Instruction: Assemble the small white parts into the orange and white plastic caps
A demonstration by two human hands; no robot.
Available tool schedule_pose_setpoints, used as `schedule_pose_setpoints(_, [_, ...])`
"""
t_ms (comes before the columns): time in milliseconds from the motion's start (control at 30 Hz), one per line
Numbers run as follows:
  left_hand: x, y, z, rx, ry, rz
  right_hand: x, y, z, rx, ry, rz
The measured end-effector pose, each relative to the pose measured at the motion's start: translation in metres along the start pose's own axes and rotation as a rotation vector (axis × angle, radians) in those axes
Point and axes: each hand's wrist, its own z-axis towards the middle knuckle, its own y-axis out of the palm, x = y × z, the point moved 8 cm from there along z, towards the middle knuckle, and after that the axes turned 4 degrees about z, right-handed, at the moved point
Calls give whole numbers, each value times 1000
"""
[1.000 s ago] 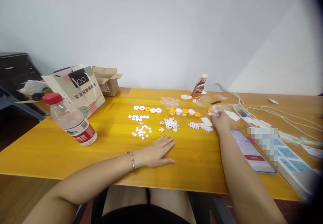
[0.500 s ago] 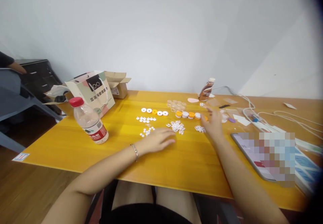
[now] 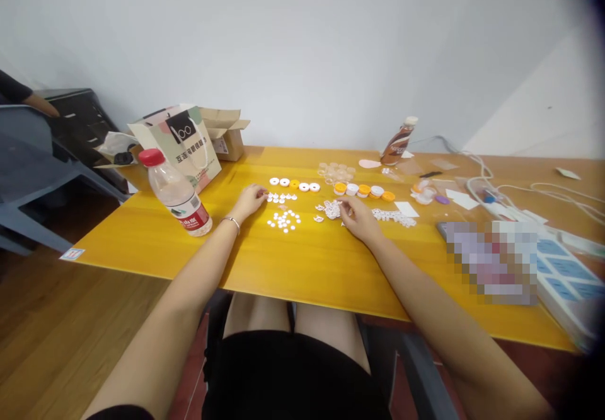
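Here I see the left hand [image 3: 251,200] by small white pegs [image 3: 282,198], the right [image 3: 355,217] at lacy pieces [image 3: 333,209]; both hands' fingers curl, grip unclear.

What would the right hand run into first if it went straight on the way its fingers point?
Probably the pile of lacy white pieces: the fingertips of the right hand point left, right at its edge. Whether they already touch it or hover just above is hard to tell.
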Motion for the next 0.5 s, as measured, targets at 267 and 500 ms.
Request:
schedule_pose_setpoints(267, [42, -25, -12, 182, 56, -59, 0, -4, -1, 65, -13, 4])
schedule_pose_setpoints(500, [152, 24, -57, -240, 527, -248, 5, -6, -1, 84, 43, 2])
